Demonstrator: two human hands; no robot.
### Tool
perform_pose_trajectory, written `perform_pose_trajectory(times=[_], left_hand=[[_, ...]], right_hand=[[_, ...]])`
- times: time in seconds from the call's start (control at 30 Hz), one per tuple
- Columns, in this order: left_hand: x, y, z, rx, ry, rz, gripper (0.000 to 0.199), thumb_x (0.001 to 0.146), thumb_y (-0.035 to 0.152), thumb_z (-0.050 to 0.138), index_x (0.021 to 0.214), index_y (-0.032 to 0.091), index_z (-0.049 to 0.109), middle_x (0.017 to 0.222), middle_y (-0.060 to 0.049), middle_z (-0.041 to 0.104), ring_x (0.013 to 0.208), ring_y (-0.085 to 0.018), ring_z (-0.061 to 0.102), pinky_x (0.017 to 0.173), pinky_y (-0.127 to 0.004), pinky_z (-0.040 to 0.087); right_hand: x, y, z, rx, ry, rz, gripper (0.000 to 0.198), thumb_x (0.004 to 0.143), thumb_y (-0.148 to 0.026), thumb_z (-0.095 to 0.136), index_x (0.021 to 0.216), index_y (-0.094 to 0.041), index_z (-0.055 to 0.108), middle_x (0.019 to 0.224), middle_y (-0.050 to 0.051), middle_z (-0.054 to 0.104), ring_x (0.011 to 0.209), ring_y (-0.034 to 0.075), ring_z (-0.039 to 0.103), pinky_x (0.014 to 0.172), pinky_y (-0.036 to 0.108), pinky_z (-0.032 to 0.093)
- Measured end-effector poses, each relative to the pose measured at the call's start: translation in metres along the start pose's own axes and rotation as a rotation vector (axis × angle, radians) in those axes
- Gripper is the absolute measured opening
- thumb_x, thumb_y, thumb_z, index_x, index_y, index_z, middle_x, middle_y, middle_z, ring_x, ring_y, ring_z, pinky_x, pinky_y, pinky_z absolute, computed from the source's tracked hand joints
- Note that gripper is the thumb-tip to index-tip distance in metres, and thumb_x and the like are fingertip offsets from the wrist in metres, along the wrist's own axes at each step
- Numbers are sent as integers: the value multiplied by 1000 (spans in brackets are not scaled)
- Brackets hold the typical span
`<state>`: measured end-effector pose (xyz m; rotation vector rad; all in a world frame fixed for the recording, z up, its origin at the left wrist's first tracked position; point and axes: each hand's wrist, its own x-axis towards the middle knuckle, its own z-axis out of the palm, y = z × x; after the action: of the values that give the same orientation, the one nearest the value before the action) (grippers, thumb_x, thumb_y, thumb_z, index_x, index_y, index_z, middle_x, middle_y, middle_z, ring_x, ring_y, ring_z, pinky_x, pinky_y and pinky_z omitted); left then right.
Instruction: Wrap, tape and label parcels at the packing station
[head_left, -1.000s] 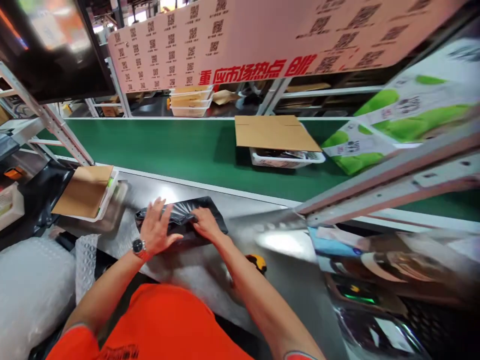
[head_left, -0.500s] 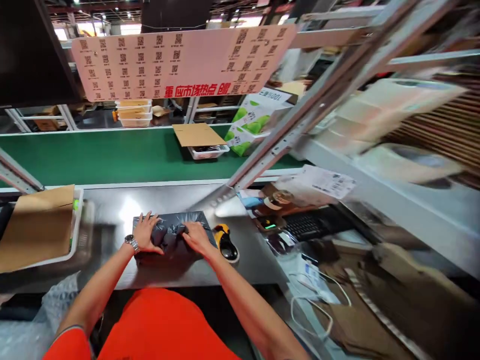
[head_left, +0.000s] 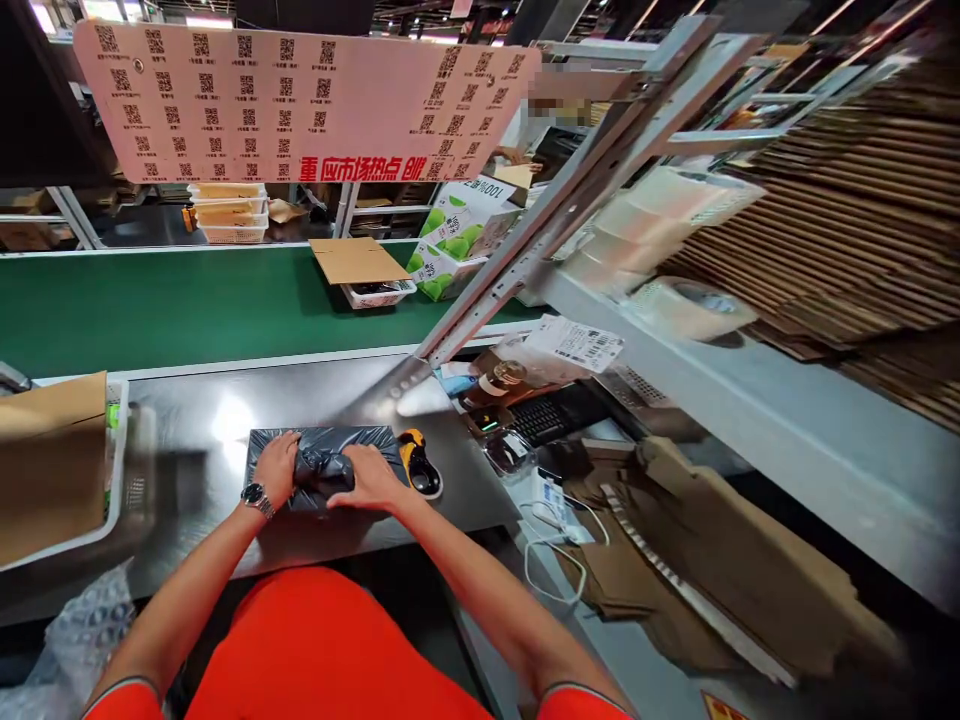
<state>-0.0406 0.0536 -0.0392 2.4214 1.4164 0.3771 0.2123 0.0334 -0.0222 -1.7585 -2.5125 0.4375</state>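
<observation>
A box-shaped package wrapped in black plastic (head_left: 375, 437) lies on the metal tabletop in front of me. The plastic is gathered into a bunched ridge along its top. My left hand (head_left: 277, 468) is closed on the left end of the bunched plastic; a watch circles that wrist. From the right, my right hand (head_left: 369, 480) grips the other end of the ridge with its thumb toward me. Just beyond the package's right end rests a yellow and black tape dispenser (head_left: 420, 465), touched by neither hand.
A white basket (head_left: 118, 480) with cardboard over it stands at left. Behind the metal table (head_left: 180, 400) runs a green conveyor (head_left: 150, 310) with a cardboard-covered tray (head_left: 382, 298). Tape rolls (head_left: 694, 305) sit on the right shelf, above a keyboard (head_left: 540, 420) and flattened cardboard (head_left: 750, 540).
My view has swung to the right, so the surroundings sit further left. Both hands remain on the package; they have drawn closer around the bunched plastic, which now forms a tighter ridge.
</observation>
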Motion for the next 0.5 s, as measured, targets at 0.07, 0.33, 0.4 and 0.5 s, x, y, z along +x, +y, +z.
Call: perform_pose_trajectory(times=[0.07, 0.33, 0.4, 0.5], left_hand=[[-2, 3, 2, 22, 31, -36, 61, 78, -4, 55, 135, 12, 67, 163, -19, 59, 156, -29, 54, 136, -51, 41], [-20, 32, 16, 83, 93, -243, 65, 76, 17, 72, 140, 11, 61, 175, -23, 41, 169, -38, 32, 143, -58, 23], [-21, 47, 23, 88, 107, -299, 80, 79, 38, 79, 149, 7, 55, 180, -28, 29, 172, -43, 20, 142, -62, 19], [-19, 68, 35, 86, 100, -381, 127, 69, 74, 85, 160, -3, 42, 181, -37, 12, 172, -50, 9, 140, -66, 17]], right_hand=[[2, 4, 1, -41, -29, -37, 45, 92, -45, 79, 121, -10, 72, 120, 16, 77, 115, 32, 70, 101, 40, 47], [20, 9, -9, -111, -154, -329, 30, 97, -28, 64, 113, -6, 77, 109, 21, 79, 101, 32, 74, 91, 38, 50], [25, 9, -15, -111, -180, -414, 33, 97, -29, 64, 112, -3, 79, 104, 24, 79, 95, 33, 75, 88, 39, 51], [34, 10, -19, -69, -182, -498, 32, 95, -31, 67, 99, -3, 81, 94, 24, 79, 89, 32, 74, 85, 38, 53]])
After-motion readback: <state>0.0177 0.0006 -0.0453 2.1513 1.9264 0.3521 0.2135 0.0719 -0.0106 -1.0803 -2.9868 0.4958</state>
